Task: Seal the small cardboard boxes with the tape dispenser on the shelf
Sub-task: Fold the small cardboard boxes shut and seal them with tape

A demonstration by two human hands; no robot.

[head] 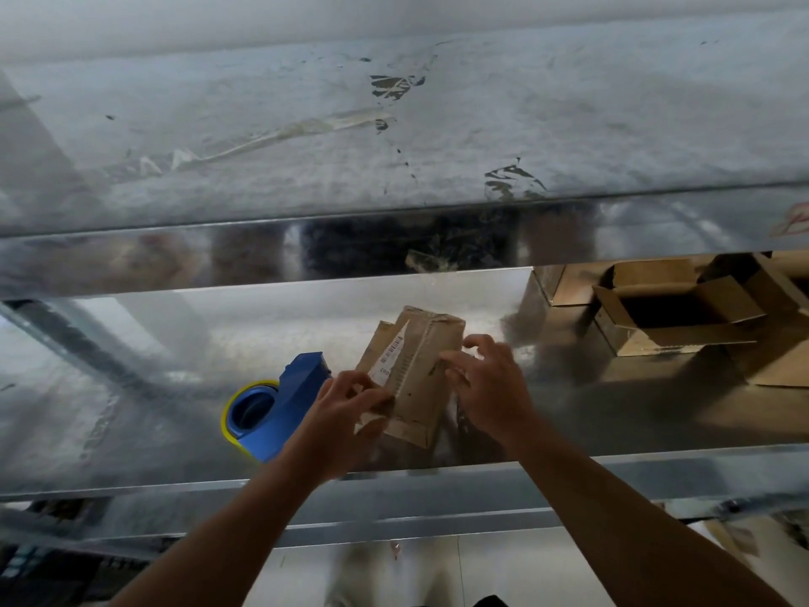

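Observation:
A small brown cardboard box (420,365) with a white barcode label sits tilted on the metal shelf (175,343), a strip of tape running along its top seam. My left hand (346,414) pinches the box's near left corner. On the box's right side rests my right hand (486,383), its fingers bent against the edge. The blue tape dispenser (280,405) with a yellow-rimmed roll lies on the shelf just left of my left hand, with no hand on it.
Several open cardboard boxes (674,313) stand at the shelf's back right. An upper metal shelf (394,146) with scraps of old tape overhangs the working shelf. The shelf's front rail (437,479) crosses under my forearms.

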